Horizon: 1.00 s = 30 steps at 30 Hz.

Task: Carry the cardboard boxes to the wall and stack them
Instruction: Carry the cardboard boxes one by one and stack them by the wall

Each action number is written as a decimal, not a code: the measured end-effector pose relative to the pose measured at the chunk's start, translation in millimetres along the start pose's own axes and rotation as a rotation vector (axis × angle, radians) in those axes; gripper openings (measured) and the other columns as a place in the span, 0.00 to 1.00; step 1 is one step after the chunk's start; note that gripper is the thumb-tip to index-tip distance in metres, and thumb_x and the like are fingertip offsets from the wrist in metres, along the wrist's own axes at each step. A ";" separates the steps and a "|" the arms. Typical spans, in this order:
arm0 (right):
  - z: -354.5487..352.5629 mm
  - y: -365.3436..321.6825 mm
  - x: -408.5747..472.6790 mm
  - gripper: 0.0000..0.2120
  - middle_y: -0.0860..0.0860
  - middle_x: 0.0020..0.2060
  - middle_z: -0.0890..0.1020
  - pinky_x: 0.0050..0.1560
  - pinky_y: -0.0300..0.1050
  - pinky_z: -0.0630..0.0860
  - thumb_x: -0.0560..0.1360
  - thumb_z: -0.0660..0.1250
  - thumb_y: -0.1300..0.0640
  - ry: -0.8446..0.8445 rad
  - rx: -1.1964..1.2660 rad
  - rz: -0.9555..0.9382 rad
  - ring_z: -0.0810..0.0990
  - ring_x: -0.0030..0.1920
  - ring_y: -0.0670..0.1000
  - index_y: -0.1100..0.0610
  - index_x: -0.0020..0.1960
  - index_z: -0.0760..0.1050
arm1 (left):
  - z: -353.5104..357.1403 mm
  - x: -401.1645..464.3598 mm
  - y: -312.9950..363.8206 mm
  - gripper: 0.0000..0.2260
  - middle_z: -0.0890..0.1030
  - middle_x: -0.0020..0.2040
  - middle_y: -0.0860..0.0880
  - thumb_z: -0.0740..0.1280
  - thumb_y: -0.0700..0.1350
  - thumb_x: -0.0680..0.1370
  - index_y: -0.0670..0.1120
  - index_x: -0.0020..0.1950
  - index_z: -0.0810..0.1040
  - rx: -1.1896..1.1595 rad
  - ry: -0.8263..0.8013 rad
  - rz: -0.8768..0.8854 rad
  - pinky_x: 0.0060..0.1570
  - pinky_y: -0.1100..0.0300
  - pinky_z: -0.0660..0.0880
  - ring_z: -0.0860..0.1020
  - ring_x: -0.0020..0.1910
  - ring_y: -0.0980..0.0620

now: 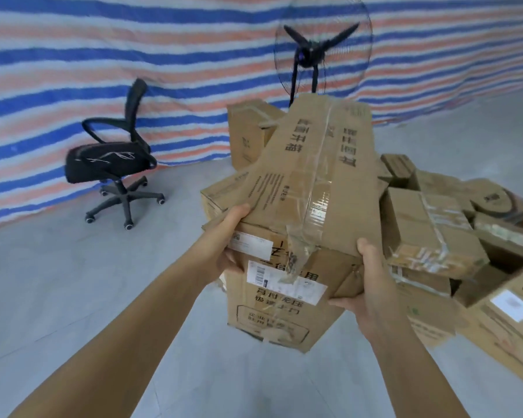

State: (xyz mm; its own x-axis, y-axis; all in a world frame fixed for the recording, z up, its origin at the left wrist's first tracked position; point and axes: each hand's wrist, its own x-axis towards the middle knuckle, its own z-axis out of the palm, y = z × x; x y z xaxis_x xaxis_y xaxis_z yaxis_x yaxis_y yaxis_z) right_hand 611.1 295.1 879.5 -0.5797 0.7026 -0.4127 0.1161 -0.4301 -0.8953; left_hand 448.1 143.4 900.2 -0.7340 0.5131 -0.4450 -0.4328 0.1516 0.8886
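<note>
I hold a long taped cardboard box [314,182] with black printing up in front of me, its far end tilted upward. My left hand [228,236] grips its near left corner, thumb on top. My right hand [367,276] clasps the near right corner, thumb over the top edge. Directly below it stands another cardboard box [272,309] with white shipping labels. A heap of more cardboard boxes [429,236] lies to the right, some with open flaps. One upright box [248,131] stands near the striped tarp wall [103,55].
A black office chair [112,158] on casters stands at the left by the tarp wall. A large black pedestal fan [314,46] rises behind the boxes. The grey floor [73,297] spreads left and in front of me.
</note>
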 end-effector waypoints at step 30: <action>386.8 337.0 -535.6 0.13 0.41 0.61 0.66 0.54 0.67 0.75 0.78 0.59 0.42 -1.405 -0.937 0.080 0.61 0.72 0.53 0.41 0.61 0.68 | -429.0 -628.5 -318.7 0.18 0.83 0.52 0.43 0.62 0.59 0.77 0.51 0.60 0.77 -0.924 1.336 0.150 0.45 0.33 0.77 0.80 0.52 0.41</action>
State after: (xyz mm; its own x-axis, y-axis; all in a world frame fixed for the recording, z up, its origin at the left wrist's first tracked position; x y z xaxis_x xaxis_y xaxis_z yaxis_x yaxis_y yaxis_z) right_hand 648.7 -445.4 863.8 -0.7067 -0.5353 -0.4627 0.2836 0.3848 -0.8784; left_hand 822.8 -589.8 849.1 -0.4887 -0.6542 -0.5772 -0.1076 -0.6114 0.7840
